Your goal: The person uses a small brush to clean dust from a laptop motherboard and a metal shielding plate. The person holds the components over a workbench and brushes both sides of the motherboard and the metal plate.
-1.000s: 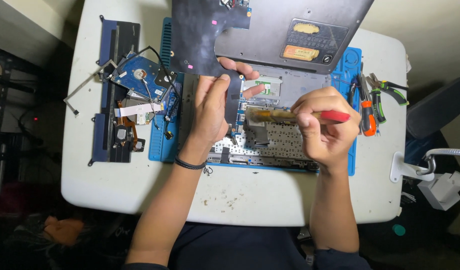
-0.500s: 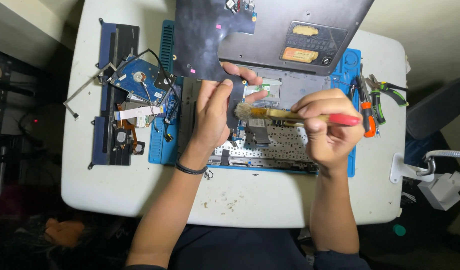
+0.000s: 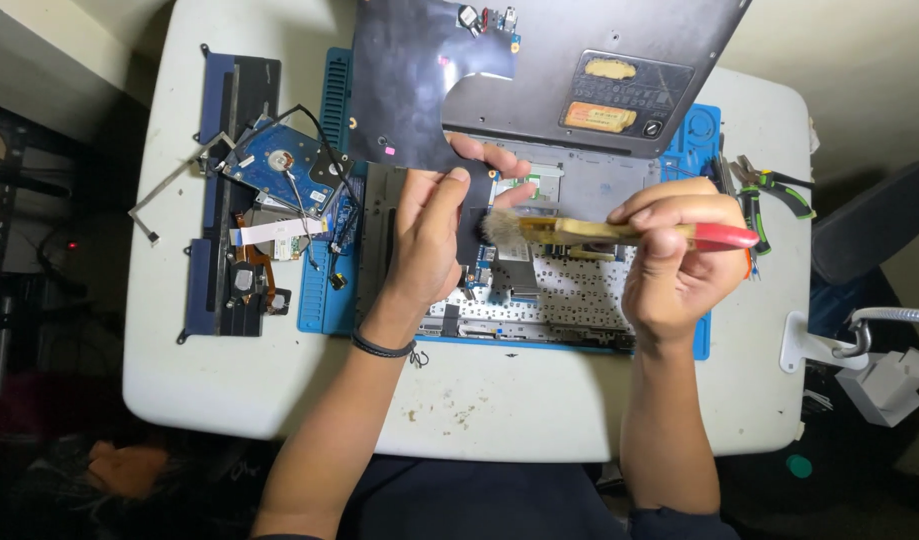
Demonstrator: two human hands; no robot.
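Our right hand [image 3: 674,265] clamps the light, stiff brush [image 3: 619,233] by its handle, soft bristles over the open laptop [image 3: 539,290]; our left hand [image 3: 429,235] grips the laptop's thin, fragile panel [image 3: 459,90].

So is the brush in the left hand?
No, the right hand grips the brush, while the left hand holds the dark laptop cover.

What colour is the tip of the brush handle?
Red, on a pale wooden brush held by the right hand; head view.

A white table [image 3: 539,410] carries a blue work mat [image 3: 324,300] and pliers [image 3: 769,190].
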